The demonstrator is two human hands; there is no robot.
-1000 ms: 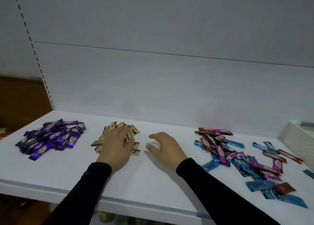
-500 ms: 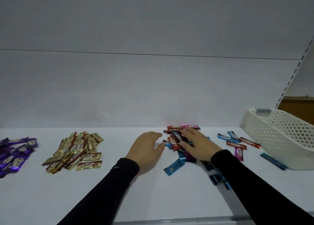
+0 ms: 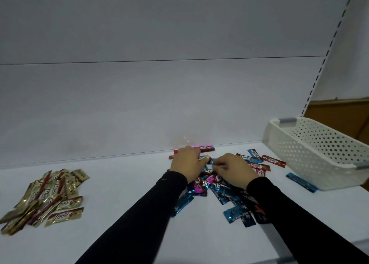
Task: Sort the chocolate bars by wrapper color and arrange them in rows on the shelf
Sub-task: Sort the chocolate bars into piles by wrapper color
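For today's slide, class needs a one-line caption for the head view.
Both hands, left and right, dig into the mixed pile; gold pile sorted left.

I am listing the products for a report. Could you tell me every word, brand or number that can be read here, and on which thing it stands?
"Choco" on a gold-wrapped bar at the front of the gold pile.
"Choco" on a red-wrapped bar near the white basket.
"Choco" on another red-wrapped bar beside the right hand.
The blue and pink wrappers under the left hand bear a similar logo, too blurred to read. No numbers are legible.
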